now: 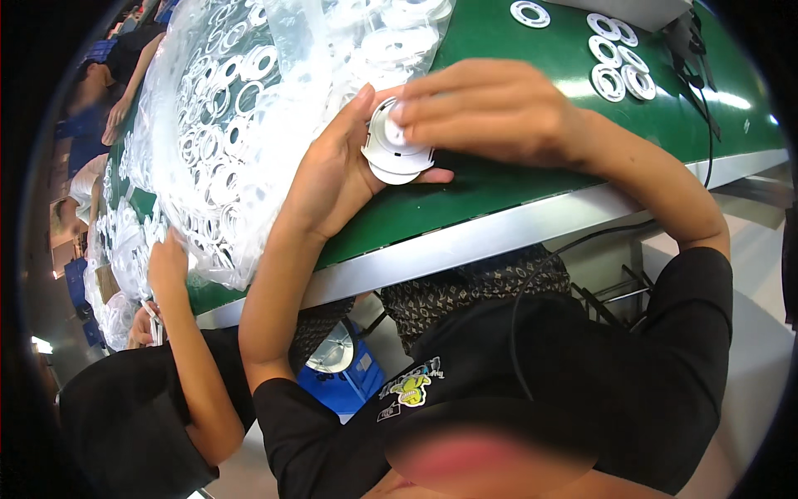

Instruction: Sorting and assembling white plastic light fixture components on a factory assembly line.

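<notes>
My left hand point(337, 170) cradles a white round plastic part point(397, 170), with the thumb along its upper left side and a fingertip showing beneath its right edge. The part has a stepped ring shape with a wider rounded lip at the bottom. From the right, my right hand point(499, 112) reaches over it, fingers held together and their tips on the raised centre. Its thumb is hidden, and the fingers are slightly blurred. Both hands are above the green table point(478, 183), close to its front edge.
Clear plastic bags point(274, 158) full of white rings lie on the left. Several white rings point(608, 83) lie at the far right, with a single ring point(530, 14) apart. A black cable point(708, 133) crosses the table edge. Beside me at left, a co-worker's hand point(169, 262) touches bagged parts.
</notes>
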The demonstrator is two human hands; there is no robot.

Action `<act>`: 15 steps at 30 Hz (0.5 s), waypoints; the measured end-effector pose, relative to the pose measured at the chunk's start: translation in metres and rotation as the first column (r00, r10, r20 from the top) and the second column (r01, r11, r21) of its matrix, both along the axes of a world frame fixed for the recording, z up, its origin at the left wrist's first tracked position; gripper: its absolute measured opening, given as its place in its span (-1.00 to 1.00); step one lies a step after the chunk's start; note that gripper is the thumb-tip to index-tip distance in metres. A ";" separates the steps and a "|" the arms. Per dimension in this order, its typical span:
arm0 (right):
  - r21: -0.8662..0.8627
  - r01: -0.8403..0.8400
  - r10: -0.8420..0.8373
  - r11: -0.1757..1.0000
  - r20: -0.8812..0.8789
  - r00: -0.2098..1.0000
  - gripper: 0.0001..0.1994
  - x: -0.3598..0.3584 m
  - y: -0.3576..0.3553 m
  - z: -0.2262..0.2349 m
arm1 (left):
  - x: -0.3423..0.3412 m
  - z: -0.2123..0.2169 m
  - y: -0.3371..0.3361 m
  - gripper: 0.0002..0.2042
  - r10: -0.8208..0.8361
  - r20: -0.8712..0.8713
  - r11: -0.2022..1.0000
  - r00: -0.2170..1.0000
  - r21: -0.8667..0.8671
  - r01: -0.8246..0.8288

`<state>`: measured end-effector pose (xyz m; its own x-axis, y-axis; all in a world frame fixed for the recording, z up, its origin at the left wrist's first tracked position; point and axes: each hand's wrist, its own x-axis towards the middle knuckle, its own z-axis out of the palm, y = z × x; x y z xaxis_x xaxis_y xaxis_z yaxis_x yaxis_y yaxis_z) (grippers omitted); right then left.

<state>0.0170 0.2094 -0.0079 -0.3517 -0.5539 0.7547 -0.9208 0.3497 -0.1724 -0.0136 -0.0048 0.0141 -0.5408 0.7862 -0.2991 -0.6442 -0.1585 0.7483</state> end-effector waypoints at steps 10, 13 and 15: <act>0.047 -0.076 0.067 0.996 0.164 0.984 -0.77 0.003 -0.007 0.001 | -0.007 -0.013 -0.005 -0.58 0.010 -0.054 1.000 0.999 -0.010 -0.011; -0.079 -0.022 0.040 0.997 0.231 0.972 -0.75 0.003 0.001 0.006 | -0.008 -0.013 -0.003 -0.58 -0.017 0.068 0.996 0.998 0.090 0.011; -0.094 0.060 -0.025 0.994 0.329 0.944 -0.66 0.003 0.011 0.009 | -0.005 -0.005 0.001 -0.60 -0.037 0.064 0.994 0.997 0.104 0.030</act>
<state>0.0196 0.2200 0.0014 -0.6097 -0.4594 0.6460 -0.7927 0.3523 -0.4976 -0.0189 -0.0039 0.0091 -0.4956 0.8319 -0.2496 -0.6976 -0.2101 0.6850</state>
